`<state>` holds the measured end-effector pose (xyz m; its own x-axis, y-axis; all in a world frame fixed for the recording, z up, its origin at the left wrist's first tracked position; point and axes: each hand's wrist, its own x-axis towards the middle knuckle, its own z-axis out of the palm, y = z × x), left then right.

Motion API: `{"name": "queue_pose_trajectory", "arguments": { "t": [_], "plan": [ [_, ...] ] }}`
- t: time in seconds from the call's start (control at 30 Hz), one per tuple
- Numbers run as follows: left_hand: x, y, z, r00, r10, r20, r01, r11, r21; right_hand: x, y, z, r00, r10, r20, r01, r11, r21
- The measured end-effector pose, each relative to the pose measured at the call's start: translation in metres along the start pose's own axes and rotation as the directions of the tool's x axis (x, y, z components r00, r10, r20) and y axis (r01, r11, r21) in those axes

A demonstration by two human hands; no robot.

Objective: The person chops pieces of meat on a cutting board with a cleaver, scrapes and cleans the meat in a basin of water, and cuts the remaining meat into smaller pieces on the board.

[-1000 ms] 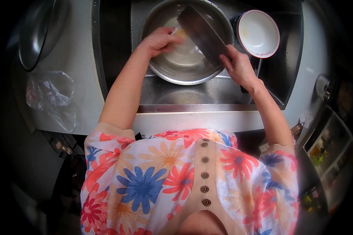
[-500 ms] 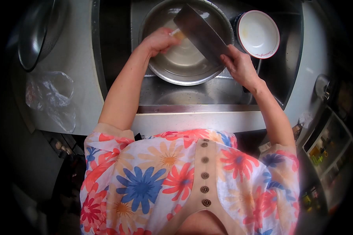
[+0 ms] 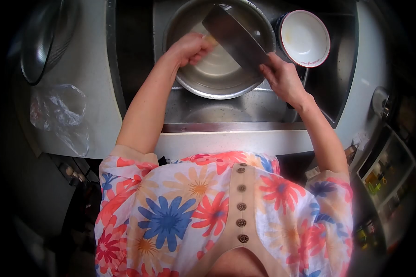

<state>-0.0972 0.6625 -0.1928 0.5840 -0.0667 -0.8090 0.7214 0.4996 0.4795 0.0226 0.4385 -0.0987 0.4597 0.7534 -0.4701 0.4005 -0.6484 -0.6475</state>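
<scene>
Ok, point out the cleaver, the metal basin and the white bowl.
Cleaver (image 3: 235,39): head view, middle of the broad dark blade.
Metal basin (image 3: 222,96): head view, the rim on the side nearest the person.
White bowl (image 3: 306,39): head view, its bare inside.

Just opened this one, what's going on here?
A person is working over a metal basin in a sink. The right hand grips a cleaver held slanted above the basin, while the left hand holds a small yellowish piece near the blade; what it is can't be told. A red-rimmed white bowl sits right of the basin.
</scene>
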Motion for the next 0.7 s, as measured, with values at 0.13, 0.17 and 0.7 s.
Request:
{"name": "queue_pose_trajectory", "arguments": {
  "t": [0.13, 0.17, 0.7],
  "plan": [
    [0.002, -0.003, 0.004, 0.998, 0.039, -0.052, -0.033, 0.994, 0.102, 0.005, 0.015, 0.001, 1.000, 0.011, -0.005, -0.011, 1.000, -0.014],
    [0.002, -0.004, 0.002, 0.997, 0.041, -0.068, -0.032, 0.992, 0.120, 0.008, 0.020, 0.001, 0.999, -0.013, -0.029, 0.012, 1.000, -0.021],
    [0.000, 0.002, 0.009, 0.985, 0.066, -0.162, -0.038, 0.985, 0.170, 0.005, -0.001, -0.004, 0.998, 0.067, -0.013, -0.068, 0.998, -0.020]
  ]
}}
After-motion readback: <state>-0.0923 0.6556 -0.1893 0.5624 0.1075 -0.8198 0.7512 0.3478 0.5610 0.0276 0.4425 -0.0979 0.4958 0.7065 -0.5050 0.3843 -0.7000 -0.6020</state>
